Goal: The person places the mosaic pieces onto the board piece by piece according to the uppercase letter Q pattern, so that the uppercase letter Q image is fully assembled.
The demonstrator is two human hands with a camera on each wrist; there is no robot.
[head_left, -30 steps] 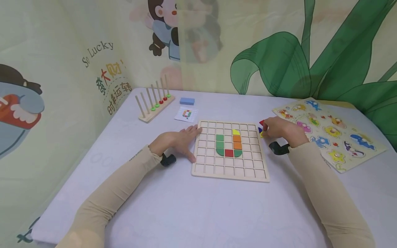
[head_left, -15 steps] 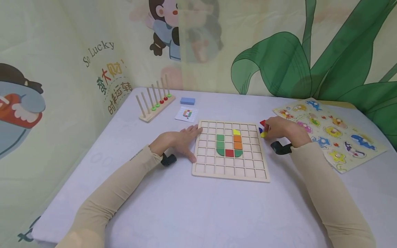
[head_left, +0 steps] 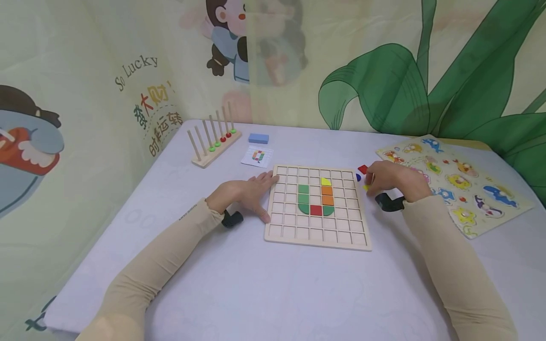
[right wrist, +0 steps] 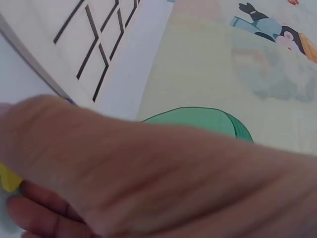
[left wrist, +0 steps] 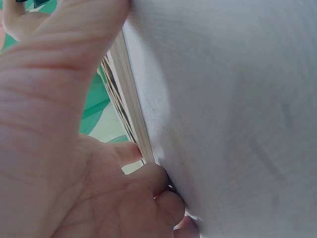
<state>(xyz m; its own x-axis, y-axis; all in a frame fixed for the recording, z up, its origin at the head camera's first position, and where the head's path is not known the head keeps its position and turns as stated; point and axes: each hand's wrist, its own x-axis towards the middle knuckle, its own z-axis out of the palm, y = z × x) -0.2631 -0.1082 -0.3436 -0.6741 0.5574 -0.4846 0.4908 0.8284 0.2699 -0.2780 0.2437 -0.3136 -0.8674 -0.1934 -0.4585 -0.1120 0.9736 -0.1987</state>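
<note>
A square wooden grid board [head_left: 294,233] lies flat mid-table. In its cells, green, red, orange and yellow pieces form a U. My left hand [head_left: 249,193] rests against the board's left edge, thumb and fingers spread. In the left wrist view, its fingers touch the board's side [left wrist: 130,94]. Beyond the board's right edge, my right hand [head_left: 392,179] bends its fingers down and pinches a small yellow block [right wrist: 9,178] at the fingertips, partly hidden by the hand. Just left of these fingers lie a red piece [head_left: 363,169] and a dark blue piece [head_left: 358,177].
A printed pattern card [head_left: 257,157] and a blue block [head_left: 258,138] lie behind the board. At the back left stands a peg rack [head_left: 217,150] with several green and red rings. An animal puzzle board [head_left: 484,192] lies to the right, beside my right hand.
My right hand has moved slightly right, and the yellow block has shifted with it. More of the red piece now shows. The left hand and grid board have stayed put.
</note>
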